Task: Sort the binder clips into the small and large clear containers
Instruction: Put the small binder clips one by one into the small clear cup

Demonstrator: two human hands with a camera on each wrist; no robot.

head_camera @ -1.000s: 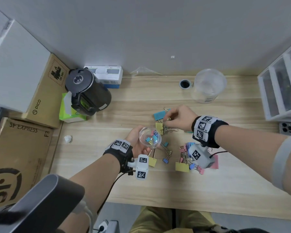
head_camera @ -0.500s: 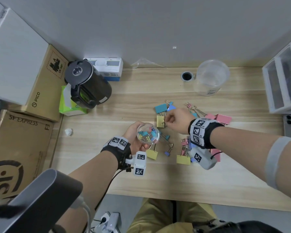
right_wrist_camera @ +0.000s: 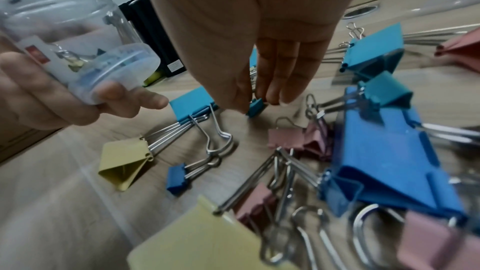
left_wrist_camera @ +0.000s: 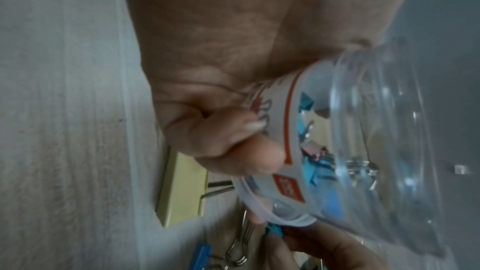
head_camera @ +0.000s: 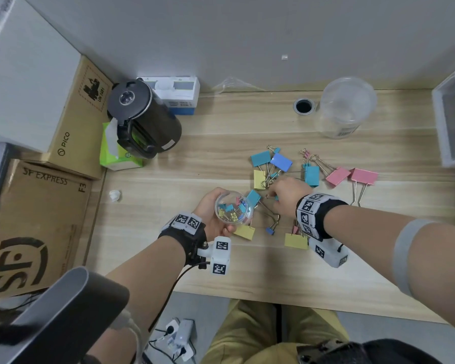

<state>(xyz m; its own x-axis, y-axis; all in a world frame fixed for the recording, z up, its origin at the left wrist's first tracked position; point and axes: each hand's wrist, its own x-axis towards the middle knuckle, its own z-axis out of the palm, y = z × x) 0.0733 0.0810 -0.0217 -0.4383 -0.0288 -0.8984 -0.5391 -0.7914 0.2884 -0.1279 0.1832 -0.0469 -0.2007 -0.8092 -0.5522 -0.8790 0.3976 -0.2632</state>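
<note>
Jar, small and clear (head_camera: 233, 209): your left hand (head_camera: 212, 216) grips it just above the desk (head_camera: 195, 158), fingers curled round its labelled wall, with small mixed-colour clips lying inside. Clip, small teal (right_wrist_camera: 255, 106): pinched between thumb and fingertips of your right hand (head_camera: 286, 195), low over the wood at 3 o'clock of the jar. Container, large clear (head_camera: 346, 106): stands at 1 o'clock, well apart from both your hands. Clips, large (head_camera: 311, 174), in blue, teal, pink and yellow: scattered from 12 to 5 o'clock around your right hand. Kettle, black (head_camera: 145, 122): at 10 o'clock.
</note>
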